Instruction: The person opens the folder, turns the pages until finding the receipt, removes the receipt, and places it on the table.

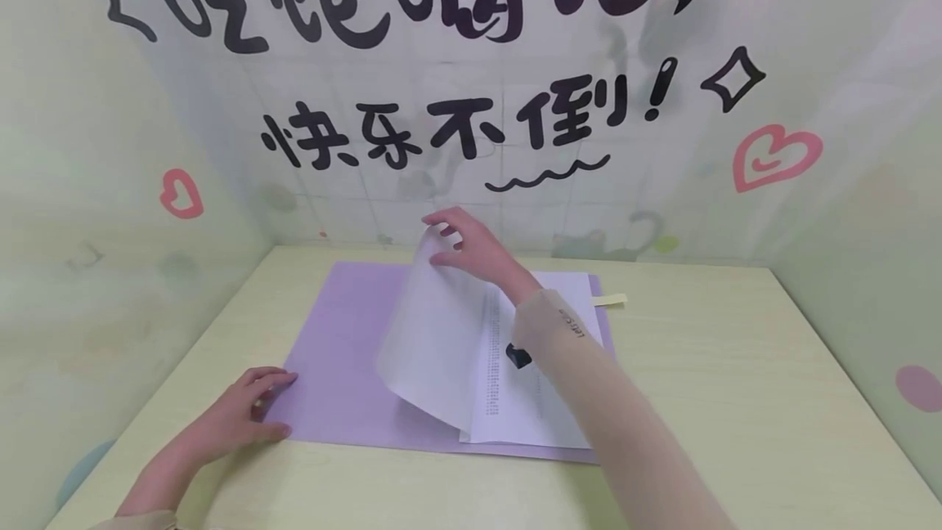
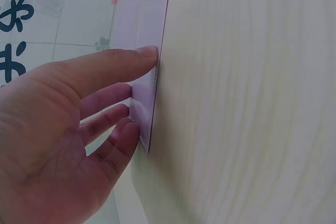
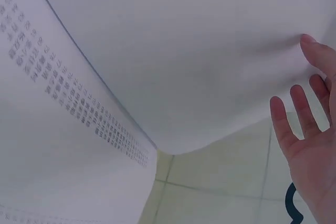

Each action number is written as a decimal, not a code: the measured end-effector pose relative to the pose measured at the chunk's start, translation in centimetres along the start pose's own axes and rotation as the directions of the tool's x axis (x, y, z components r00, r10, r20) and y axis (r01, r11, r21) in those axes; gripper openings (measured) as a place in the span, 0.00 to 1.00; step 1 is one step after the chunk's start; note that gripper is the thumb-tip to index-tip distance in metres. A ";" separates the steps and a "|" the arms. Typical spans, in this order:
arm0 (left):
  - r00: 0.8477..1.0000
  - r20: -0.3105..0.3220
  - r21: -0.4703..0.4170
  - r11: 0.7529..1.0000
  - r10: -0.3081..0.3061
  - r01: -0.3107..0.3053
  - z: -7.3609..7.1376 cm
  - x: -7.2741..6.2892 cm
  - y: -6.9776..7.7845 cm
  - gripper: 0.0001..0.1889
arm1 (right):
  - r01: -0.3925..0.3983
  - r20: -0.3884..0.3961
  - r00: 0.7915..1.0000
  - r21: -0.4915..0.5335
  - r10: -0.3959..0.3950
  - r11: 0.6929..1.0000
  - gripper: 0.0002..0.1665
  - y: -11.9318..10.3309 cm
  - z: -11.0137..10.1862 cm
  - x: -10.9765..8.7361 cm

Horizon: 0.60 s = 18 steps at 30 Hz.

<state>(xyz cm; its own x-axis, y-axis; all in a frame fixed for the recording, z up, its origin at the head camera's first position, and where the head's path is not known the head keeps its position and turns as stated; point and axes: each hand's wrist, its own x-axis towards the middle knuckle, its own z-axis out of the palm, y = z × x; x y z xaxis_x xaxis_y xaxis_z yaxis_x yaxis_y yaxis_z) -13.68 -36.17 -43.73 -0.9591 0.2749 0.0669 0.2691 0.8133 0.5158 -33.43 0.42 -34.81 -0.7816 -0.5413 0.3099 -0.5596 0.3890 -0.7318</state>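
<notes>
A purple folder (image 1: 331, 350) lies spread open on the table with a stack of printed sheets (image 1: 567, 424) in its right half. My right hand (image 1: 471, 248) holds a page (image 1: 434, 334) near its top edge. That page stands raised and curved over to the left, and its near corner hangs above the purple cover. In the right wrist view, one fingertip presses the white page (image 3: 184, 77) while other fingers are spread beside it. My left hand (image 1: 239, 415) rests at the folder's lower left corner, thumb (image 2: 126, 61) along the near edge and fingertips at the left edge.
A pale strip (image 1: 609, 299) sticks out past the folder's right edge. A small black piece (image 1: 518, 356) shows by the right sleeve. The light wooden table (image 1: 736, 399) is walled by a printed sheet (image 1: 500, 219) with dark lettering and pink hearts.
</notes>
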 end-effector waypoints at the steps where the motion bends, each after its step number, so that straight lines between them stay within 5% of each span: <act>1: 1.000 0.001 0.004 1.000 0.000 0.000 0.0 0.0 0.0 0.37 | -0.004 0.003 1.000 0.001 0.004 1.000 0.35 0.1 0.4 0.0; 9: 1.000 -0.016 0.034 0.999 0.020 -0.019 0.0 0.1 -0.1 0.36 | -0.004 -0.022 1.000 -0.016 0.004 1.000 0.40 1.0 4.3 0.5; 18: 1.000 -0.002 0.028 0.999 0.020 -0.020 0.2 0.1 0.0 0.37 | -0.003 0.049 0.999 -0.082 0.007 0.997 0.41 2.8 7.9 0.9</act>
<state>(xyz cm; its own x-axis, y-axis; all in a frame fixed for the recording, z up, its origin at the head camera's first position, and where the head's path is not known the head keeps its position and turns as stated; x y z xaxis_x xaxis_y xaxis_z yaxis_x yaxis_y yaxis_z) -13.78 -36.04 -43.85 -0.9538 0.2899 0.0790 0.2903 0.8215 0.4907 -33.55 -4.83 -41.39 -0.7710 -0.5743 0.2750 -0.5782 0.4504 -0.6803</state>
